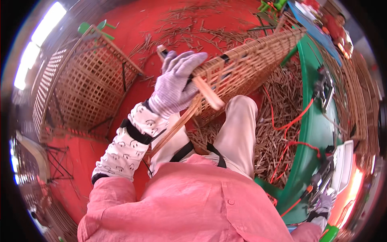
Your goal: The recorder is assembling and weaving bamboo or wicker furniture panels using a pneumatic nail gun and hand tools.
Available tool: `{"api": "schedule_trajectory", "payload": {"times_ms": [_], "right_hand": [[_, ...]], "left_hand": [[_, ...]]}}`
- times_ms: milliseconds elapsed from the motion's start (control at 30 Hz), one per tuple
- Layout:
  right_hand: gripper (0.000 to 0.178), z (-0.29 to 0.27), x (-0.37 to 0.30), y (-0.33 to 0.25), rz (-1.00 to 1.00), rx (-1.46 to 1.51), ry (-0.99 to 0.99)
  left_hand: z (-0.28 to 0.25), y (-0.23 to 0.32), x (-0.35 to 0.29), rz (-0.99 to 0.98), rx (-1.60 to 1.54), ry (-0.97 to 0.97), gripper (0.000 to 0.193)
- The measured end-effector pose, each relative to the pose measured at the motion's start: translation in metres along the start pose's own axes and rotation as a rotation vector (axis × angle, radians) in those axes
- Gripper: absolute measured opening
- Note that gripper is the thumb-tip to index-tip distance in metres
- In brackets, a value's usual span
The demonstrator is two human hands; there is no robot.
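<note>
My left hand (175, 82), in a striped lilac-grey glove, is closed round the near end of a woven rattan panel (246, 60), its fingers over the top edge. The panel tilts up across my knees toward the far right. A pale wooden strip (207, 92) juts from that end, and a long thin cane strip (173, 131) slants down from it toward my lap. At the lower right my gloved right hand (322, 205) is beside a black and silver air tool (322, 177) on a green plastic table (297, 197). Its fingers are too small and partly hidden to read.
A large woven rattan frame (86, 76) stands at left on the red floor (133, 22). Cut cane scraps (278, 97) litter the floor. Another air tool (325, 88) lies on the table, with orange hoses (296, 120) trailing down. A person (336, 28) is at the far right.
</note>
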State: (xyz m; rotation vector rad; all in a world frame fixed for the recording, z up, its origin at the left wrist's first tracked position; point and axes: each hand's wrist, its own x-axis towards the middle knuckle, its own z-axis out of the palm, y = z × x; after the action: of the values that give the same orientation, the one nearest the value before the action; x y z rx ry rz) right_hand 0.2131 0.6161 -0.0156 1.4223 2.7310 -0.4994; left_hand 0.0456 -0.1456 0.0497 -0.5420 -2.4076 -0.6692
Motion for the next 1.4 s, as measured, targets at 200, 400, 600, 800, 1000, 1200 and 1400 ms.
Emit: {"api": "schedule_trajectory", "payload": {"times_ms": [200,400,600,800,1000,1200,1400], "right_hand": [[0.067,-0.030,-0.058,-0.124,-0.231,0.269,0.059],[0.063,0.016,-0.145,-0.337,-1.297,-0.205,0.377],[0.073,0.069,-0.245,-0.471,-2.006,-0.058,0.393],[0.076,0.095,-0.275,-0.514,-2.187,0.038,0.458],[0.077,0.108,-0.277,-0.530,-2.245,0.056,0.469],[0.073,0.113,-0.276,-0.535,-2.283,0.121,0.565],[0.067,0.113,-0.269,-0.543,-2.333,0.075,0.665]], "left_hand": [[0.008,-0.001,-0.007,0.144,-0.070,0.139,0.041],[0.033,0.029,-0.044,0.088,0.099,0.390,0.030],[0.034,0.048,-0.057,0.188,0.070,0.374,0.040],[0.037,0.047,-0.052,0.088,0.006,0.390,0.037],[0.032,0.046,-0.050,0.128,-0.054,0.293,0.037],[0.034,0.047,-0.046,0.169,-0.026,0.380,0.039],[0.037,0.049,-0.047,0.165,-0.051,0.250,0.044]]}}
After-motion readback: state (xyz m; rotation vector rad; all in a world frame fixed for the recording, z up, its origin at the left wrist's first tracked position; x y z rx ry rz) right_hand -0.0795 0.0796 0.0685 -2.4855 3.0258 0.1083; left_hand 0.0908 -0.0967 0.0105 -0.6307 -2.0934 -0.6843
